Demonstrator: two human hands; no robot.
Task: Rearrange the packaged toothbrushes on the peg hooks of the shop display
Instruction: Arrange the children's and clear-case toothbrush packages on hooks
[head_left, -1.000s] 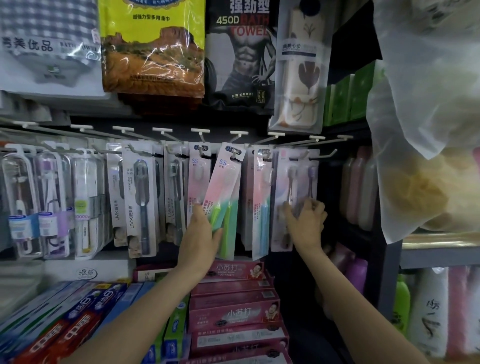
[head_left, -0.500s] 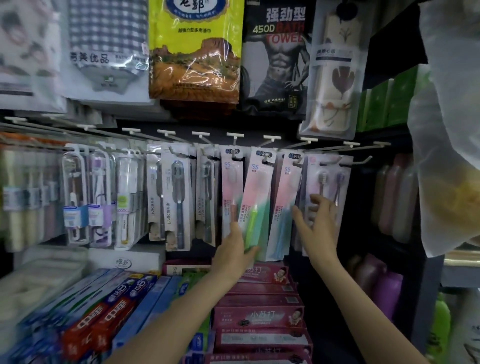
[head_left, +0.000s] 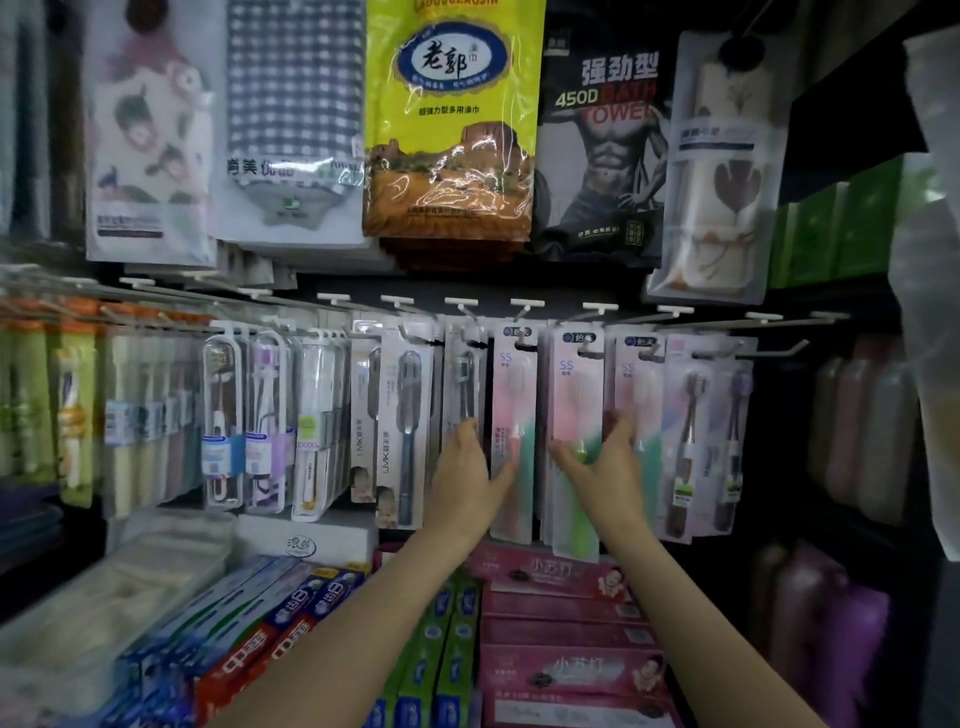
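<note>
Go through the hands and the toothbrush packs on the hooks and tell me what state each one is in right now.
Left hand: fingers hold the lower edge of a pink-green pack.
Right hand: fingers grip the next pink-green pack.
Left pink-green pack: hanging on its hook, straight.
Middle pink-green pack: hanging on its hook, held low down.
Two-brush pack: hanging, untouched.
Dark brush pack: hanging, untouched.

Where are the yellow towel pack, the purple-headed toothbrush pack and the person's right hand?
yellow towel pack (head_left: 451, 119), head view, blue oval label.
purple-headed toothbrush pack (head_left: 737, 415), head view, brush neck.
right hand (head_left: 602, 462), head view, back of hand.
</note>
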